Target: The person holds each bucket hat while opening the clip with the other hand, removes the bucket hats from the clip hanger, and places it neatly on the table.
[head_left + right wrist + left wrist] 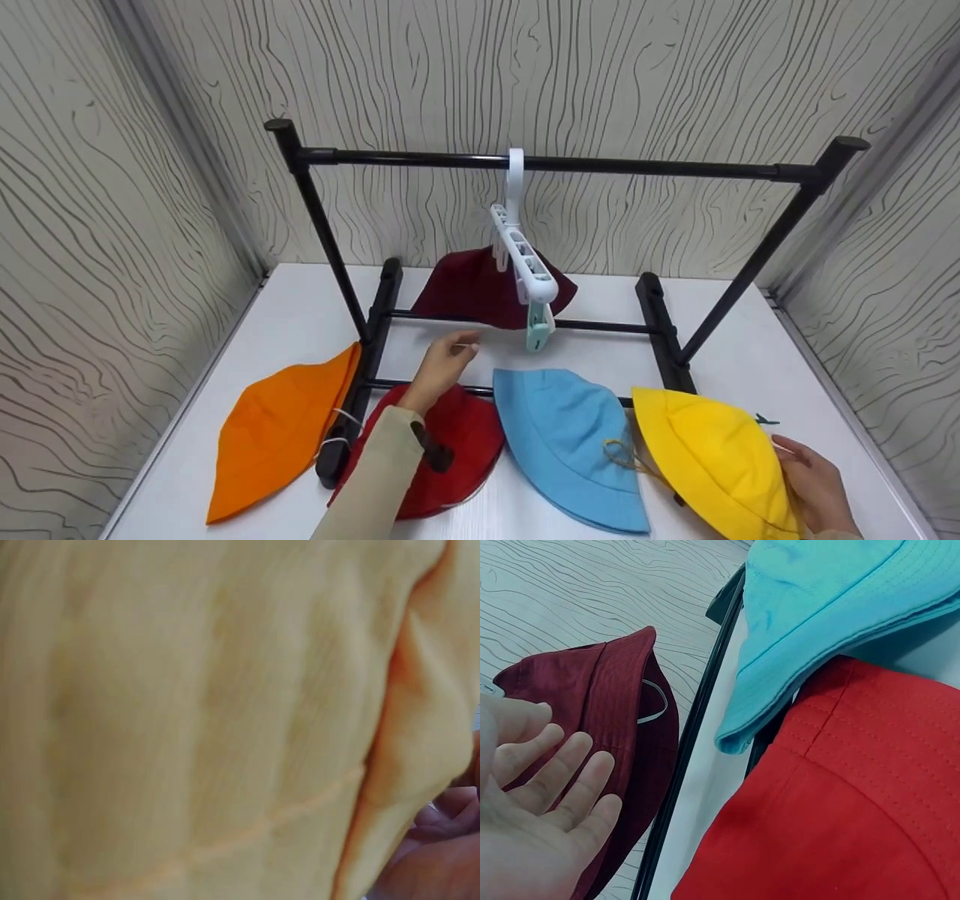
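Observation:
My left hand (448,367) is raised over the red bucket hat (469,457), its fingers loosely bent and holding nothing. In the left wrist view, those fingers (585,787) are in front of a maroon bucket hat (622,690). That hat hangs from a white clip hanger (525,259), which has a mint-green clip (537,326) at its near end. At the right, my right hand (817,480) grips the side of a yellow bucket hat (720,457); part of its grasp is hidden. Yellow cloth (187,705) fills most of the right wrist view.
A black rack (585,165) carries the hanger on its top bar. Its feet and lower bars stand on the white table (277,300). An orange hat (277,435) lies left, a light blue hat (570,442) in the middle. Patterned panels (637,75) enclose the table.

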Tool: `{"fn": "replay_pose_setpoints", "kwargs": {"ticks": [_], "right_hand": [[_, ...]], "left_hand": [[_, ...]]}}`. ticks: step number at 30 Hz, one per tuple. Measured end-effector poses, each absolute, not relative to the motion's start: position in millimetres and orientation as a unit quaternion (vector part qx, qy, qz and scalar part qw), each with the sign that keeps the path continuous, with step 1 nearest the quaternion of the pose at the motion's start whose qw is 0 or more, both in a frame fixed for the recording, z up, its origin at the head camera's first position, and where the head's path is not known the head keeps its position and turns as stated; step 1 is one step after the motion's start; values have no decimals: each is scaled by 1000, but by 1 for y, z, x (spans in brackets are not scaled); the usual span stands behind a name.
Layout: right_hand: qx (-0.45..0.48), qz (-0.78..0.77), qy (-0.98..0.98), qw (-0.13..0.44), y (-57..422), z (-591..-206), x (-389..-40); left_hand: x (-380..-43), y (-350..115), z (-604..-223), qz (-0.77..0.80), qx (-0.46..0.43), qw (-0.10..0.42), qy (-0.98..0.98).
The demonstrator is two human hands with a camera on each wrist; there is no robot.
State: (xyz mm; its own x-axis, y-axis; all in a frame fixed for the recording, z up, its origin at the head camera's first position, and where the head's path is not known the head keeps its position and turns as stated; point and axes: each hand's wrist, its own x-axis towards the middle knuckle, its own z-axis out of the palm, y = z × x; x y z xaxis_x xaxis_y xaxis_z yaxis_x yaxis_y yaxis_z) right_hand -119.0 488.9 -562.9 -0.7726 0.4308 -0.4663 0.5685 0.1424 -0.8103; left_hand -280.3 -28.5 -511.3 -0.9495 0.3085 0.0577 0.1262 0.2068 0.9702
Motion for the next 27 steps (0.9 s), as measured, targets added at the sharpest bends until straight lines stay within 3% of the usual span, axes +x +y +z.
{"fn": "replay_pose_setpoints", "kwargs": {"ticks": [27], "right_hand": [[319, -559, 760, 89, 493, -561, -114]], "left_hand": [[-277, -34, -508, 604, 133, 67, 783]]}}
